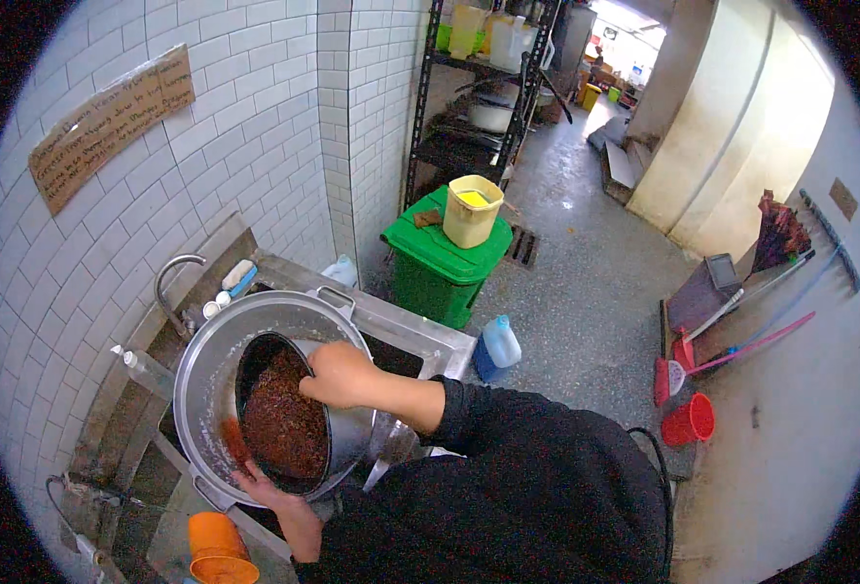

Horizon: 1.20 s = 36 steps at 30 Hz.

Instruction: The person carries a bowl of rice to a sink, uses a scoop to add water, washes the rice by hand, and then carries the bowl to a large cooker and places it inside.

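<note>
A large round aluminium pot (191, 365) with side handles stands at the metal sink. Inside its mouth, a smaller pot (357, 438) with a dark interior is tilted on its side, its opening facing left. Reddish-brown, crumbly or shredded stuff (284, 423) fills much of it. My right hand (339, 374) is closed on the upper right of the smaller pot's rim. Lower down, my left hand (280, 500) supports the same pot at its lower rim; its fingertips are hard to make out beside an orange-red patch. White residue marks the large pot's inner wall.
A curved tap (171, 292), a brush (240, 277) and a clear bottle (145, 372) are along the tiled wall. An orange container (218, 547) is below. Beyond stand a green lidded bin (437, 270) with a cream tub (472, 215), a blue jug (498, 347) and a shelf rack (419, 109).
</note>
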Motion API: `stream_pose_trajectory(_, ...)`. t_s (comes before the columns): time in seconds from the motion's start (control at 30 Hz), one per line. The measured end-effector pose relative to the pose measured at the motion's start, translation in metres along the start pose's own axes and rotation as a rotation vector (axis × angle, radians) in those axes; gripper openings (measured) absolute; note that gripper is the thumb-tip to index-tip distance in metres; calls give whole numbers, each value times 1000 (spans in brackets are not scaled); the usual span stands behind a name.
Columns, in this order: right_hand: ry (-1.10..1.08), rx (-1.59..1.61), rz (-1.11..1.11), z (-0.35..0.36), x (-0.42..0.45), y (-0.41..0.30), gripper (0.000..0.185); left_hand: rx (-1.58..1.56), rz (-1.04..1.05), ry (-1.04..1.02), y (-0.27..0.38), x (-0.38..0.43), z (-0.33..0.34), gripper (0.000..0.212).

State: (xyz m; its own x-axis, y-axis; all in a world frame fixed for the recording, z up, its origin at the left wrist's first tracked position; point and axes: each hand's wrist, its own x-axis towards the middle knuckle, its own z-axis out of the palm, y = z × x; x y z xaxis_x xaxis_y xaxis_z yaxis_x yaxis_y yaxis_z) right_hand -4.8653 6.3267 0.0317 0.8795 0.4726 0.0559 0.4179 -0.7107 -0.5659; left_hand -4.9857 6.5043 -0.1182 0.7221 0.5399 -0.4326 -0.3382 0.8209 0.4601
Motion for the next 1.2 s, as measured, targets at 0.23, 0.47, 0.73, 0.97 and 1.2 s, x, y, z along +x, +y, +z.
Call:
stream_pose_trajectory(0.23,20,113,-64,5,-12,28,35,-62,-13,-115,23,-36,27,56)
stream_pose_trajectory(0.47,-217,291,10,33,-65,2,41,467,410,-161,84,-73,-31,25)
stream_pose_trajectory(0.73,-245,830,89,105,-145,17,11,474,342,91,101,-161,-61,19)
stream_pose_trajectory(0.97,-269,782,109,120,-155,-4,10,248,265,36,100,-167,-117,16)
stream_pose_trajectory(1.2,-190,851,191,124,-182,-36,7,107,255,-57,111,-169,-143,18)
